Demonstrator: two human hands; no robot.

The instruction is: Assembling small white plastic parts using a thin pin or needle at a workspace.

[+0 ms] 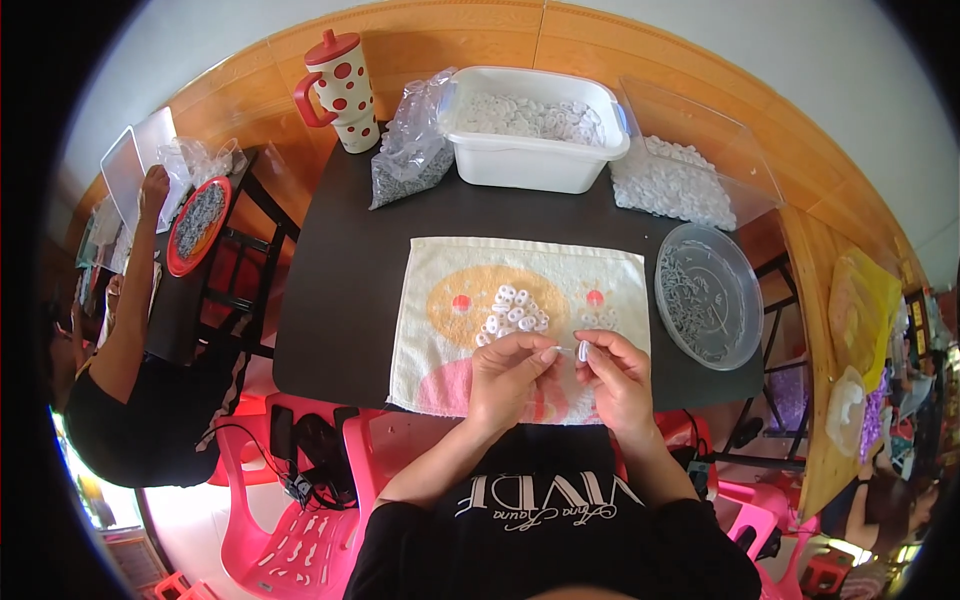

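White plastic ring (583,351) pinched in the right hand (618,385), left hand (510,378) fingertips closed against it over the towel (440,300); mid-assembly, I'd say, wanting careful alignment.

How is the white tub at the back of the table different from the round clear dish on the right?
The white tub is rectangular, deep and opaque; the round clear dish is shallow and see-through. The tub holds white ring-like pieces, while the dish holds small grey bits spread thinly over its bottom. The tub stands at the far edge of the dark table; the dish sits at its right edge. Both are open plastic containers, away from the hands.
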